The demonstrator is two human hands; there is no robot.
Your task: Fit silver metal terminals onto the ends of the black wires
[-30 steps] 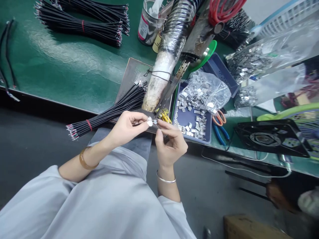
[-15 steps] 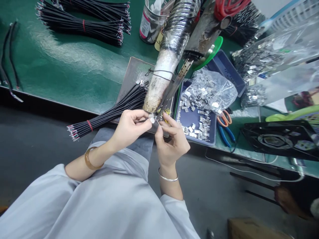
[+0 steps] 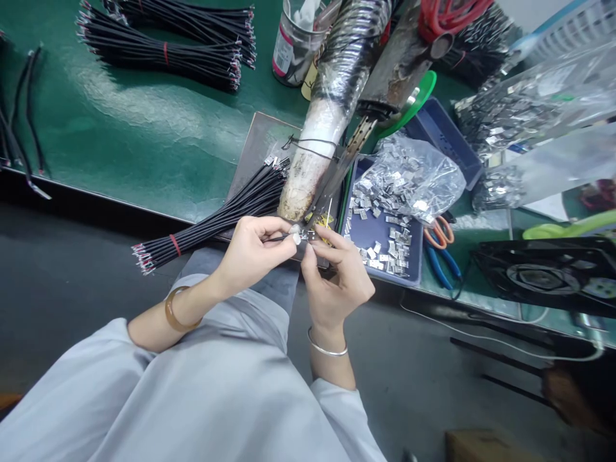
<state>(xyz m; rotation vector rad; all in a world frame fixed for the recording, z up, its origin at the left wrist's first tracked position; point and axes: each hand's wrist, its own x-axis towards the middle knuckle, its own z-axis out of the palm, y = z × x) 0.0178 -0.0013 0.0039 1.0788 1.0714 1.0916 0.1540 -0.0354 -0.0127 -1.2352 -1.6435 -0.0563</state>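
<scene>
My left hand point(image 3: 255, 249) pinches a thin black cable point(image 3: 275, 240) near its end, with white covers on the thumb and fingertip. Facing it, my right hand point(image 3: 341, 273) has thumb and forefinger closed on a small silver metal connector point(image 3: 310, 235). Cable end and connector meet between the fingertips; whether they are joined is too small to tell. Just above the hands comes down a soldering iron point(image 3: 360, 136) with a perforated barrel. Beside it hangs the plastic-wrapped mouth of a hose point(image 3: 308, 160). A banded bundle of black cables point(image 3: 226, 215) lies left of them on a dark board point(image 3: 253, 144).
Right of my hands, a blue tray point(image 3: 414, 273) holds loose metal connectors and a plastic bag point(image 3: 423, 173) of more. Pliers point(image 3: 440, 256) and a black fan point(image 3: 539, 276) lie farther right. More cable bundles point(image 3: 163, 54) and a jar point(image 3: 293, 51) stand at the back.
The view has shifted slightly. The silver connector now shows more plainly between my fingertips, and my right fingers have turned a little. Both hands stay at the same place below the iron.
</scene>
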